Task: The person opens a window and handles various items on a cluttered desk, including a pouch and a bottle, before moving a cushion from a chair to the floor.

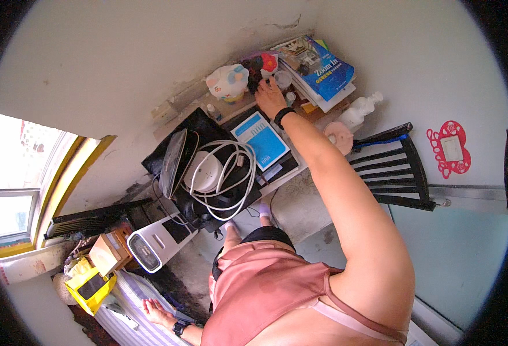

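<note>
My right hand [270,97], with a black band at its wrist, reaches to the back of the desk. Its fingertips are at a dark object [253,77] beside a clear cup [282,80]; whether they grip it is hidden. A small white-capped bottle [290,97] stands just right of that hand. To its left sits a white cartoon-shaped figure [228,81], and a red flower-like piece [269,62] lies behind. My left hand [159,314] wears a dark watch and hangs low over a striped cloth [120,298], holding nothing, its fingers extended.
Nearer on the desk are a blue-and-white booklet [260,140], a black bag [195,119], a dark pouch [174,162] and a white round power strip [203,172] with coiled cable. Books [319,65] are stacked at the right. A white appliance [159,244] and a black chair back [392,173] flank me.
</note>
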The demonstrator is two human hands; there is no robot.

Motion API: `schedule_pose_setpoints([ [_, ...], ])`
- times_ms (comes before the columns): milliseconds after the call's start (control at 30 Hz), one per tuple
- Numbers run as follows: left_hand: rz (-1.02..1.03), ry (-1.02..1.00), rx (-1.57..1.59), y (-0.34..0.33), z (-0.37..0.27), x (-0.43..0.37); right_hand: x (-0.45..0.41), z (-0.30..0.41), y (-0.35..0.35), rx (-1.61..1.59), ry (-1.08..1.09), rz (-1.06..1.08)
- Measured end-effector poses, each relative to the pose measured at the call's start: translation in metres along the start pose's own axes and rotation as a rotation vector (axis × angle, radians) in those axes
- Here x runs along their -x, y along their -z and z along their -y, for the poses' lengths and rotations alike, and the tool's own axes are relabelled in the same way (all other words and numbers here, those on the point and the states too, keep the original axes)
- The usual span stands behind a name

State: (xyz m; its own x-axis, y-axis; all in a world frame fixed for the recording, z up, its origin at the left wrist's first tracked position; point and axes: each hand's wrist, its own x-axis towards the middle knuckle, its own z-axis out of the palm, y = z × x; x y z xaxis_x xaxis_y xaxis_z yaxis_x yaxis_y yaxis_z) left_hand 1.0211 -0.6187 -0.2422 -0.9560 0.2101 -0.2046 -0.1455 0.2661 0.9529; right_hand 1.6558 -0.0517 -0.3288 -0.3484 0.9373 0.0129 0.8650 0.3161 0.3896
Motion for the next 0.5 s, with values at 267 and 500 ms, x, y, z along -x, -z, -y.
schedule_pose_setpoints([
  [267, 0.037, 0.0, -0.007, -0.004, 0.0, -0.015, 0.008, -0.017, 0.004, -0.051, 0.034, -0.231],
  [500, 0.054, 0.003, 0.031, -0.03, -0.003, -0.016, 0.01, -0.035, 0.072, -0.241, -0.089, -0.26],
])
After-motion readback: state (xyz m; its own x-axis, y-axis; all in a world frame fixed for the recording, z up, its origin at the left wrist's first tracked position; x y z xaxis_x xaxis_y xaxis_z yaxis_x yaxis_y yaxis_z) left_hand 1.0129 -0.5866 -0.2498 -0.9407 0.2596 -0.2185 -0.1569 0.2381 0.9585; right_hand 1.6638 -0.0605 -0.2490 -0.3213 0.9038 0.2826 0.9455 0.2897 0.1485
